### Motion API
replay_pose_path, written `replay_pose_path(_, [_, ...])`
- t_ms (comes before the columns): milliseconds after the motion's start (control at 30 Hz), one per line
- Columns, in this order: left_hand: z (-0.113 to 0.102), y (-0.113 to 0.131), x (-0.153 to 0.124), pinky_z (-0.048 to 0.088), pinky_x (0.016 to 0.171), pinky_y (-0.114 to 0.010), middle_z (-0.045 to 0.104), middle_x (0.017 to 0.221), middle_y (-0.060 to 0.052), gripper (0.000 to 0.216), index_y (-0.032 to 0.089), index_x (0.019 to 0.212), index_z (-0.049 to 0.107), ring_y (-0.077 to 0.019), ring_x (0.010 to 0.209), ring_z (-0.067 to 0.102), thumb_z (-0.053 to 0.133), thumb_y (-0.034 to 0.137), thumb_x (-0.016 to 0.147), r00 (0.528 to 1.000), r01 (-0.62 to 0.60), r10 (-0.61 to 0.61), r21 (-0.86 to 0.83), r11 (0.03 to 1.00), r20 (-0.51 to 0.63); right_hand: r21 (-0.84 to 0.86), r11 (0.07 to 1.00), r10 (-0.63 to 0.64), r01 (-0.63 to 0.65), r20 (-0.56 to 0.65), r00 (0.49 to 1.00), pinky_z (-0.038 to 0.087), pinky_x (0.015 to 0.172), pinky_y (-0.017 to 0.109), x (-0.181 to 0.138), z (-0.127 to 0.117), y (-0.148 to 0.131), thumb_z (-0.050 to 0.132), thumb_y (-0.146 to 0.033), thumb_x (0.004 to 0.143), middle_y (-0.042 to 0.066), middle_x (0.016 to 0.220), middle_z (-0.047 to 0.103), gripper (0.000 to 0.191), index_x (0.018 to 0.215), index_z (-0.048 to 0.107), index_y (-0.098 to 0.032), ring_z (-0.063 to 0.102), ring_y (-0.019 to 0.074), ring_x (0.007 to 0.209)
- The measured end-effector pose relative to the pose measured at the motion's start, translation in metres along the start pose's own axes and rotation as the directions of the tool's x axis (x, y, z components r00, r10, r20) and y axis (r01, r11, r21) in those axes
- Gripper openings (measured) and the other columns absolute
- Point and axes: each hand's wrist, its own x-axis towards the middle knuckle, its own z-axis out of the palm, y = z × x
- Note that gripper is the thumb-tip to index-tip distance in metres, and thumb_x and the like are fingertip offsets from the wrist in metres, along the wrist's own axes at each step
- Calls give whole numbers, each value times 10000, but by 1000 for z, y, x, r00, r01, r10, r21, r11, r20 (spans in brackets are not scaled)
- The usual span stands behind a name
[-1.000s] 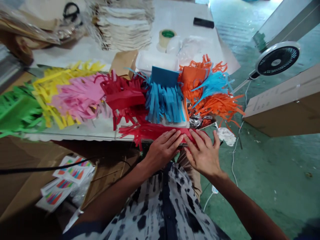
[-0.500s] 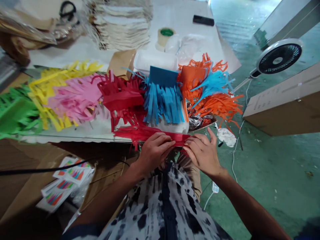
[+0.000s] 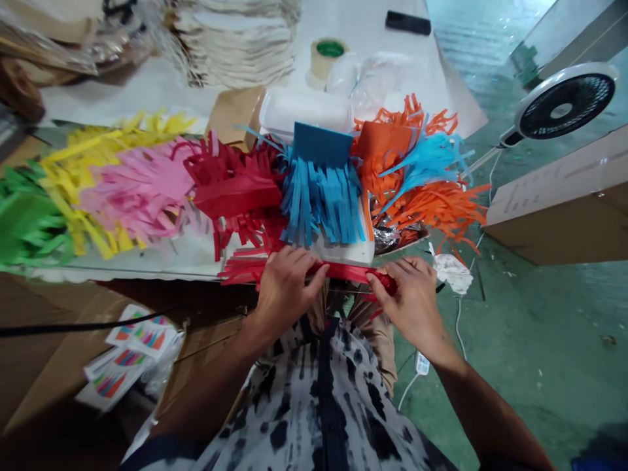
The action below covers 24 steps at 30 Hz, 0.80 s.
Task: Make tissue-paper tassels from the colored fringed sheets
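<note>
A red tissue-paper tassel stretches between my hands at the table's front edge, its fringe spreading out to the left. My left hand is closed on it, thumb and fingers together. At the other end my right hand pinches the tassel, with a bunched, twisted bit of red paper by the fingers. Just beyond lie a dark red fringed stack and a blue fringed stack. Orange fringed paper lies to the right, with light blue strips on top.
Pink, yellow and green fringed paper lie at left. Behind are a tape roll, a white container and a black object. A fan and a carton stand right. Printed cards lie below left.
My hands have moved farther apart along the red tassel, the left one leftward and the right one rightward. More of the red paper between them shows. The view has shifted slightly.
</note>
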Motion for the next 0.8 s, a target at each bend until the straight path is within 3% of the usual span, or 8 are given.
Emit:
replay_pose_path(267, [5,2,2,418,764,-397,683,850,-58,208,198,857,655,-257,866,589,625,328,1016,999,-40,44,159,986,-19,-173,985,5,2,40,999,323,887,437,7,-1,-4,588,-448,1030,43,813,689,342,782,637,-218,575,287,959])
replay_pose_path(333, [6,3,1,431,762,-409,694,878,-68,179,188,907,667,-264,867,596,637,331,1010,997,-48,57,188,981,-44,-226,974,-16,12,-14,1000,350,954,478,4,0,-8,597,-453,1023,63,851,709,318,829,666,-211,583,301,982])
replay_pose_path(400, [7,6,1,460,822,-424,733,1019,-98,153,166,1060,690,-276,953,620,649,304,1008,990,-66,88,189,980,-109,-291,956,-78,37,-130,989,335,1073,545,-1,3,-12,622,-428,1015,102,1015,754,258,996,721,-191,593,325,1075])
replay_pose_path(500, [9,10,3,458,1022,-453,747,1253,-87,241,205,1265,677,-277,1176,626,620,221,1032,944,-256,284,170,952,-166,-335,919,-302,208,-260,917,224,1223,596,-12,14,-17,639,-287,1020,78,1243,774,253,1254,715,-225,612,297,1182])
replay_pose_path(567, [9,8,3,422,1117,-465,775,1237,-28,231,242,1244,698,-242,1195,645,581,182,1055,881,-445,460,137,885,-107,-311,887,-426,340,-274,862,180,1264,583,-21,20,-15,619,-199,1025,10,1212,804,274,1268,719,-274,641,253,1171])
replay_pose_path(633, [7,1,0,414,1148,-474,801,1192,9,225,251,1210,720,-208,1129,680,566,175,1064,832,-546,552,95,832,-61,-285,883,-449,374,-273,851,173,1275,577,-29,22,-6,612,-165,1014,-19,1182,819,301,1265,725,-287,655,245,1184])
replay_pose_path(700, [1,-12,-7,408,1175,-503,811,1188,21,240,268,1199,738,-197,1101,696,575,170,1053,842,-530,535,74,844,-70,-290,895,-417,340,-268,869,178,1271,582,-37,18,7,623,-150,989,-14,1208,816,348,1297,716,-285,657,261,1220])
replay_pose_path(800, [-15,-31,-20,378,1219,-565,827,1096,44,279,307,1091,775,-206,1084,703,598,119,986,910,-390,397,74,918,-119,-302,900,-394,315,-250,885,182,1263,585,-46,6,25,648,-149,956,-6,1208,816,415,1331,705,-317,667,290,1248])
